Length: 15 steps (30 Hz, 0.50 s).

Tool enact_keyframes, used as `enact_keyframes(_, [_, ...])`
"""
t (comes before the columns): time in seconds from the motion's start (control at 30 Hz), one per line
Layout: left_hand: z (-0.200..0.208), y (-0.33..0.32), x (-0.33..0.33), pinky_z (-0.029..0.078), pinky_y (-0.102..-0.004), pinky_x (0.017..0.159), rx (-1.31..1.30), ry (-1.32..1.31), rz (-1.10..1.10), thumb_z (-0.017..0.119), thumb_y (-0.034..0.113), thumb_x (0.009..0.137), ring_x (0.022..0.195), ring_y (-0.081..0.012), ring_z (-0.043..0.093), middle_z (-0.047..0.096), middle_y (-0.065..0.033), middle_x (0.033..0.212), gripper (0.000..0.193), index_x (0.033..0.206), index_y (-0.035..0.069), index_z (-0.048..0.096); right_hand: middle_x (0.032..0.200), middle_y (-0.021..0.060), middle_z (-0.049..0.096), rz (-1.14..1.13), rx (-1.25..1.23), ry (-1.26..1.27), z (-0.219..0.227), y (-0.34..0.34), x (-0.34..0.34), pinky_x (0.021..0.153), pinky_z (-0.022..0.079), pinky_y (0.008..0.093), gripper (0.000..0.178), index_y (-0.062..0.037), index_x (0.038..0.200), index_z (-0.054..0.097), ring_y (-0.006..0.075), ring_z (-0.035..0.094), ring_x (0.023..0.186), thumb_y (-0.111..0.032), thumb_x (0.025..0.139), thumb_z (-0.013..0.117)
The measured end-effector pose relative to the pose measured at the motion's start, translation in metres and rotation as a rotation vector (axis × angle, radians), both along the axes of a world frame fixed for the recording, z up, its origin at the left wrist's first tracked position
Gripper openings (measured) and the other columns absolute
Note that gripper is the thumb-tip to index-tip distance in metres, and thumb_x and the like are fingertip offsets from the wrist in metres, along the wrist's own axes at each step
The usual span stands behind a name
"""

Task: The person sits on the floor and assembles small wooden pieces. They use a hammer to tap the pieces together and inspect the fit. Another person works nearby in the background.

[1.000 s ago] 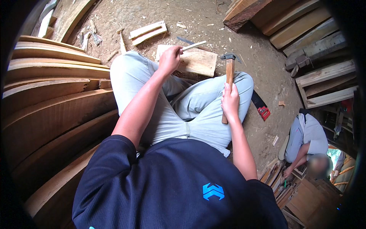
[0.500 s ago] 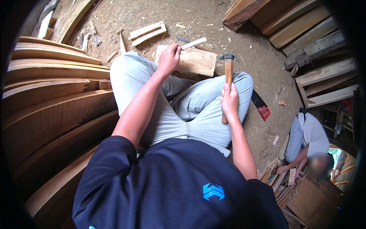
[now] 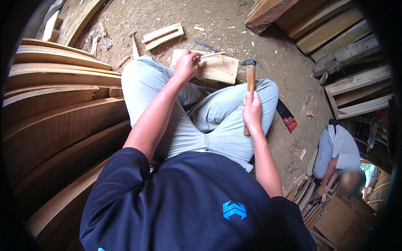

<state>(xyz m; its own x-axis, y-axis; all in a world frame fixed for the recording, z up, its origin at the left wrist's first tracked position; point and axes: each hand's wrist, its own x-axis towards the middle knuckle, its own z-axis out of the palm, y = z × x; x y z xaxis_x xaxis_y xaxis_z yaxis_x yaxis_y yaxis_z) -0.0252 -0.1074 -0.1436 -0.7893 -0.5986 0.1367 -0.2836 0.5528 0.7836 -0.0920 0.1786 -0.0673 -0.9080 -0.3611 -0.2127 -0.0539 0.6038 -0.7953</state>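
Moved: wooden sliver (image 3: 211, 55) now lies lower across the wood block (image 3: 220, 69).
Left hand (image 3: 186, 65): pinches sliver.
Right hand (image 3: 252, 111): grips claw hammer (image 3: 250, 77) upright.

My left hand (image 3: 186, 65) has rotated the thin wooden sliver (image 3: 211, 55) it pinches: a second ago the sliver angled up and away from the wood block (image 3: 217, 69); now it lies flatter, pointing right along the block's far edge. My right hand (image 3: 252, 109) has tipped the hammer (image 3: 250, 75) slightly, its head now nearer the block's right corner.
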Motion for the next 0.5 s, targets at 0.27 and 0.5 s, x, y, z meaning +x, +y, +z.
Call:
enact_keyframes(0.27, [0.022,0.007,-0.012,0.052,-0.0407,0.057,0.261,0.131,0.038,0.054,0.021,0.1,0.062,-0.029,0.064,0.06,-0.0126,0.072,0.018,0.107,0.005,0.054,0.067,0.0051,0.055,0.036,-0.029,-0.148,0.021,-0.002,0.003,0.051,0.044,0.0325,0.029,-0.0026,0.094,0.054,0.0147,0.054,0.054,-0.03,0.103,0.049])
enact_keyframes(0.5, [0.005,0.058,-0.006,0.036,-0.0297,0.035,1.075,-0.087,0.162,0.04,0.031,0.103,0.041,-0.0132,0.044,0.05,-0.0018,0.063,0.031,0.094,0.005,0.055,0.067,-0.0017,0.048,-0.021,-0.13,-0.301,0.033,-0.012,0.001,0.036,0.038,0.026,0.026,-0.0075,0.095,0.05,0.0066,0.046,0.045,-0.031,0.105,0.047])
